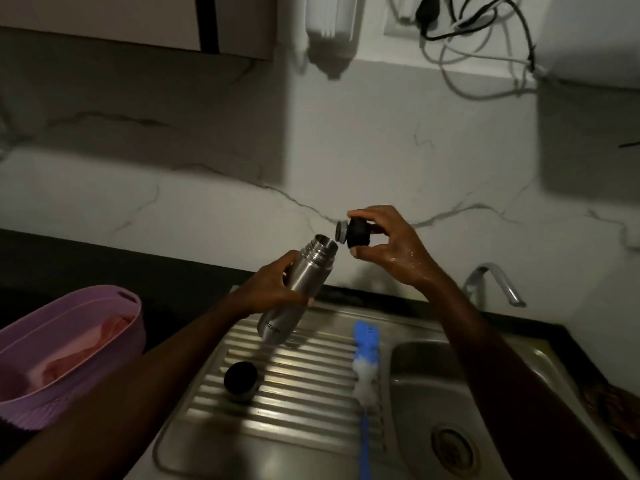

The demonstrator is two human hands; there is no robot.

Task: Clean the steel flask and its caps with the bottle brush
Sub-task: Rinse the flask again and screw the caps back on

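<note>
The steel flask [294, 292] is a slim brushed-metal cylinder with a threaded neck, uncapped, held tilted above the ribbed draining board [304, 403] with its mouth pointing up and to the right; dark lettering runs along its lower body. The black stopper [355, 232], with a grey ringed end, is held just beside the flask's mouth, apart from it, grey end towards the opening. The outer cap [240, 381], steel-sided with a dark top, sits on the draining board. The bottle brush [365, 372], with a blue handle and a white foamy head, lies lengthwise on the board beside the basin.
</note>
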